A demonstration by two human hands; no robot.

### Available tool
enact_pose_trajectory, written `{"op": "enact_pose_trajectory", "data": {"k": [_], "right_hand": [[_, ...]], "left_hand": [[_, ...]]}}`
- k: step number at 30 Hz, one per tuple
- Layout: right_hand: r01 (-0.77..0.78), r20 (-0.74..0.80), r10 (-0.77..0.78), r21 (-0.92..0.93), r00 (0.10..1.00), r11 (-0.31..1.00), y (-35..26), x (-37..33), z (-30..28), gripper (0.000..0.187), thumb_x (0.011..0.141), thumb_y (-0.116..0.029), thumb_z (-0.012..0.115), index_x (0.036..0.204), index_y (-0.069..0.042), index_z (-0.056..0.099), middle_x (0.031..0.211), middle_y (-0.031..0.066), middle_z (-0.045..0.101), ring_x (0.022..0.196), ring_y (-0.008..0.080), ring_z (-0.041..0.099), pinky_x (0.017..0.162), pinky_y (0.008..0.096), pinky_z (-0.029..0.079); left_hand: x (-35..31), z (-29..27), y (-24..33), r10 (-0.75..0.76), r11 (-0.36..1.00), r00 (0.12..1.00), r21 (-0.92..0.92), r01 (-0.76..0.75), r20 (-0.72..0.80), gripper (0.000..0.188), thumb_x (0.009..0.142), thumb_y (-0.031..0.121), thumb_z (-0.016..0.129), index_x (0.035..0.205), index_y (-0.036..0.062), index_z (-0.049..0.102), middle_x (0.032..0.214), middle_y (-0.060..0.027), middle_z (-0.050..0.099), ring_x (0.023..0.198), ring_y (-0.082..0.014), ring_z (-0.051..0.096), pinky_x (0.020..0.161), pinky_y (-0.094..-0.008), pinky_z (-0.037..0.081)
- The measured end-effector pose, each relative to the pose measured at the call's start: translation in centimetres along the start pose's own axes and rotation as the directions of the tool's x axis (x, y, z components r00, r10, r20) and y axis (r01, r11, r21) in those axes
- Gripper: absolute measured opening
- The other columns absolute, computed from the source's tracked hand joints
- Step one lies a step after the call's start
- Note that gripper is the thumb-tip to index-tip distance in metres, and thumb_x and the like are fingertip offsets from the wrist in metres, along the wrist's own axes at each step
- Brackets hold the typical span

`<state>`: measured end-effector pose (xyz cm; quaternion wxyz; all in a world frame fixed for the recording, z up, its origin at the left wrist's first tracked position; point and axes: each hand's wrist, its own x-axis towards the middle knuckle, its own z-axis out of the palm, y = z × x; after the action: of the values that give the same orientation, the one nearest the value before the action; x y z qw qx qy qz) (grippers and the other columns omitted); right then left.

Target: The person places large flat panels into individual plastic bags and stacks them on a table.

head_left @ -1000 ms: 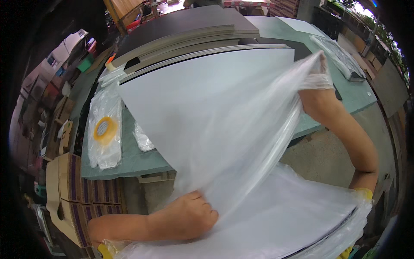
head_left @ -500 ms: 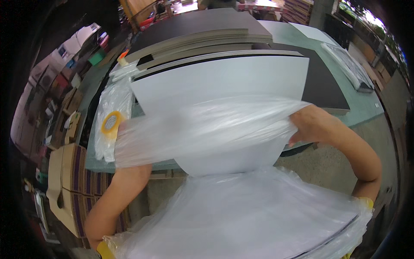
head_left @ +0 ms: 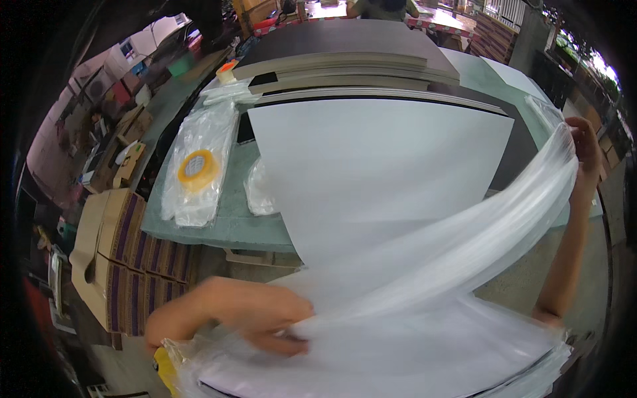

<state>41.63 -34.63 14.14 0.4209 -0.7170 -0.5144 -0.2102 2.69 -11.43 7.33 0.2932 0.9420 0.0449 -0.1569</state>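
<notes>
A clear plastic bag (head_left: 458, 255) is pulled diagonally in front of a white panel (head_left: 385, 166), bunched into long folds. At the lower left, my left hand (head_left: 265, 315) is closed on the near end of the plastic, slightly blurred. Raised at the far right, my right hand (head_left: 585, 149) grips the other end, its fingers partly hidden by the plastic. The white panel leans upright against the stack; its lower part is hidden behind the bag. Closest to me lies a wide white sheet under clear plastic (head_left: 398, 358).
Behind the panel, dark-topped boards (head_left: 345, 43) are stacked on a green table (head_left: 219, 229). A yellow tape roll (head_left: 198, 170) lies on folded plastic bags (head_left: 192, 132) at the left. Cardboard boxes (head_left: 109, 259) stand low left. A person (head_left: 381, 8) is at the far back.
My left hand has come down and toward me, out from behind the plastic. My right hand has moved up and outward, drawing the bag into a diagonal. The view has shifted slightly.
</notes>
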Motion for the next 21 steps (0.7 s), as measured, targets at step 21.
{"op": "enact_pose_trajectory", "data": {"k": [21], "right_hand": [[-0.388,0.427,0.018,0.803,0.904,0.452,11.0,-5.0,3.6,0.028,0.067,-0.020,0.068,0.085,-0.006,0.051,0.077,-0.0010,0.052,0.069,0.0066,0.051,0.057,0.0203,0.044]], "left_hand": [[-0.8,-7.3,-7.0,0.022,0.562,0.621,-0.503,-0.656,-0.784,0.038,0.064,0.001,0.065,0.101,-0.0016,0.055,0.085,-0.0060,0.059,0.070,-0.0134,0.058,0.065,-0.0257,0.047]]}}
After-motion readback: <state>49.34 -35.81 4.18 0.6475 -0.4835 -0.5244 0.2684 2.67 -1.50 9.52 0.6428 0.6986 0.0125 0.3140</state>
